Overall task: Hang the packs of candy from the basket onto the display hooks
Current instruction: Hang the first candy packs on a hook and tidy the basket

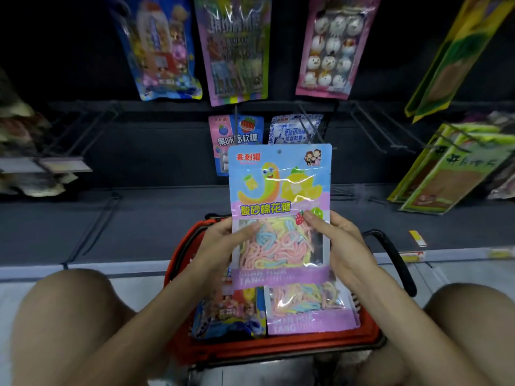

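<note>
**Candy pack held over the basket, not yet on a hook**

At far left, bare black wire display hooks [83, 129] jut from the dark back panel. The left hand [220, 238] pinches the left edge of a tall pastel plastic pack of striped marshmallow ropes [280, 196], thumb across the clear window and fingers curled behind. The pack stands upright in mid-air above the red plastic shopping basket [278, 349], where a matching pack [309, 310] and a blue pack [231, 316] lie. The right hand [334, 240] grips the opposite edge the same way, thumb on the printed front near the strawberry.

Both grips sit low, well below the small punched hole [279, 152] at the top. The unsupported upper half could fold back as it meets a wire tip, so the tip may slide past the hole or tear the film. The glossy film could also slip through the fingers. The pink-and-blue gummy pack [237, 135] hanging just behind may be knocked off if the pack pushes into it.
</note>
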A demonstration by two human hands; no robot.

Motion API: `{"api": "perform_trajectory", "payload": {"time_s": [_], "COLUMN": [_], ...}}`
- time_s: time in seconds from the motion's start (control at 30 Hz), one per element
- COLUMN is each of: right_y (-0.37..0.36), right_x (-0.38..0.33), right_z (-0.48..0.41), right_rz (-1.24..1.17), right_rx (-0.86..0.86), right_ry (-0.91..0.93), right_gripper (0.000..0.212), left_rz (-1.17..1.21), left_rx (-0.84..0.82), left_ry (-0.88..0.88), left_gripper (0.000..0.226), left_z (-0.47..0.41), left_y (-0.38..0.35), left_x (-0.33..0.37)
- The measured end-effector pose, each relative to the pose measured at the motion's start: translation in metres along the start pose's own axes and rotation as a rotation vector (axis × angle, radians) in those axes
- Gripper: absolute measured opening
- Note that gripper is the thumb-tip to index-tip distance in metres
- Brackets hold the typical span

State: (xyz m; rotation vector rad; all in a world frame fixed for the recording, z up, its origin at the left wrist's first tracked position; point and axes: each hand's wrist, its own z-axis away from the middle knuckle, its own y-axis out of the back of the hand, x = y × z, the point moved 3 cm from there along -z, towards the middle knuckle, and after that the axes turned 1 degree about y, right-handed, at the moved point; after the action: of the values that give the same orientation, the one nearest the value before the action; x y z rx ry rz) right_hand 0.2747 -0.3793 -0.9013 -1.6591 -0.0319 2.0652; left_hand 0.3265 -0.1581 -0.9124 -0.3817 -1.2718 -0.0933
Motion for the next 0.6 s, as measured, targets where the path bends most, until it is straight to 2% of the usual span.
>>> {"api": "perform_trajectory", "payload": {"time_s": [0.07, 0.2, 0.33, 0.43, 0.6], "right_y": [-0.009, -0.033, -0.067, -0.095, -0.147], "right_x": [-0.015, -0.042, -0.069, -0.097, -0.154], "right_z": [0.004, 0.017, 0.026, 0.033, 0.051], "right_rz": [0.012, 0.086, 0.244, 0.353, 0.372], "right_rx": [-0.008, -0.069, -0.172, -0.201, -0.205], "right_ry": [0.072, 0.179, 0.274, 0.389, 0.607], "right_gripper": [0.039, 0.031, 0.036, 0.04, 0.039], "left_rz": [0.048, 0.085, 0.152, 0.15, 0.081], "left_rx": [0.0, 0.071, 0.173, 0.195, 0.25], "left_ry": [-0.032, -0.137, -0.201, -0.305, -0.511], "left_gripper": [0.032, 0.035, 0.019, 0.015, 0.012], "left_z": [0.009, 0.024, 0.032, 0.041, 0.054], "left_y": [-0.003, -0.001, 0.011, 0.015, 0.018], "left_x": [0.012, 0.041, 0.076, 0.114, 0.195]}}
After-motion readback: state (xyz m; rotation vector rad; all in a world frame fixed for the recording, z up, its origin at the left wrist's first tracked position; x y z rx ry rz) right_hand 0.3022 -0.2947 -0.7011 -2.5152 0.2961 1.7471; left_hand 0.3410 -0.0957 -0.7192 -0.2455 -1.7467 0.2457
